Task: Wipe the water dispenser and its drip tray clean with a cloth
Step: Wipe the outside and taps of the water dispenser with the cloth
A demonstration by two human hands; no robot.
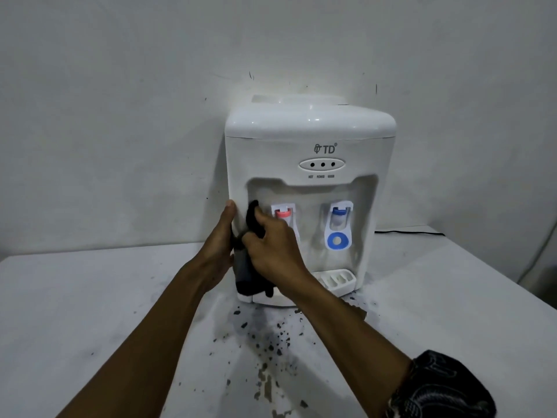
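Nearest to me, at the right, a dark patterned sleeve [443,387] covers the person's right upper arm. Both bare forearms reach away over the white desk [90,297], which carries many dark spots [268,339] in the middle, just in front of the machine.

Further on, the right hand [271,245] is at the left part of the front of the water dispenser [310,140]. Its fingers [262,220] are curled round a dark cloth [245,274] and hold it against the left edge of the recess, just left of the red tap [281,214]. The rest of the cloth hangs down to the foot of the machine.

The left hand [218,248] lies against the left side of the water dispenser, thumb pointing up along the corner. Its fingers are hidden, so I cannot tell if they grip something.

The drip tray [337,280] sits at the bottom of the front, right of the right hand, below the blue tap [339,227].

The water dispenser stands at the far side of the desk, close to the white wall [120,116]. A black cable [410,233] runs to the right behind it.
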